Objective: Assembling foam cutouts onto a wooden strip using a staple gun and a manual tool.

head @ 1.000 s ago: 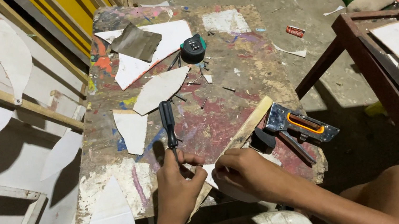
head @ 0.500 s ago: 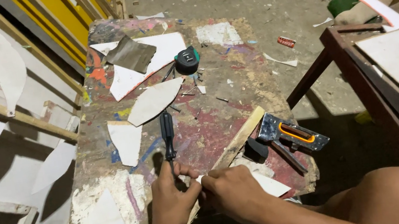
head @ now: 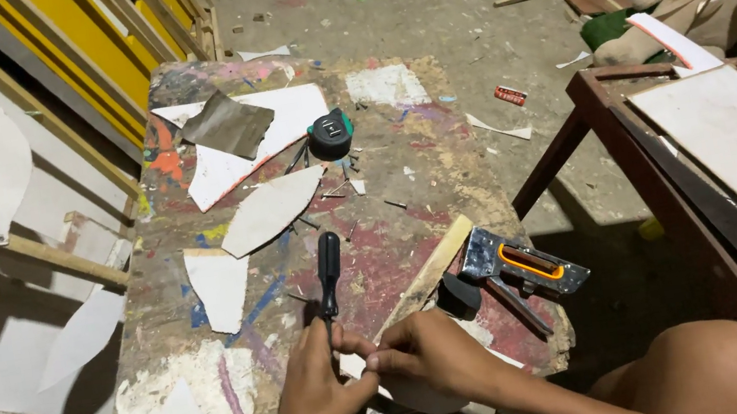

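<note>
My left hand (head: pixel 318 397) grips the shaft of a black-handled screwdriver (head: pixel 328 268) that stands nearly upright near the front edge of the paint-stained workbench (head: pixel 386 194). My right hand (head: pixel 431 355) meets it at the fingertips and pinches a small white leaf-shaped cutout (head: pixel 423 395), which lies mostly under my palm. A wooden stick (head: pixel 428 271) runs diagonally just beyond my right hand. What sits between the fingertips is too small to make out.
A staple gun (head: pixel 525 261) and a hammer lie right of my hands. Several white leaf-shaped cutouts (head: pixel 271 211), a tape measure (head: pixel 329 134) and sandpaper (head: pixel 228 126) sit farther back. A brown table (head: pixel 734 149) stands right; wooden frames lean left. My knee (head: pixel 719 368) is at bottom right.
The view has tilted so the bench sits higher in frame. My hands have drawn closer together at the screwdriver's tip. The tools on the bench have not moved.
</note>
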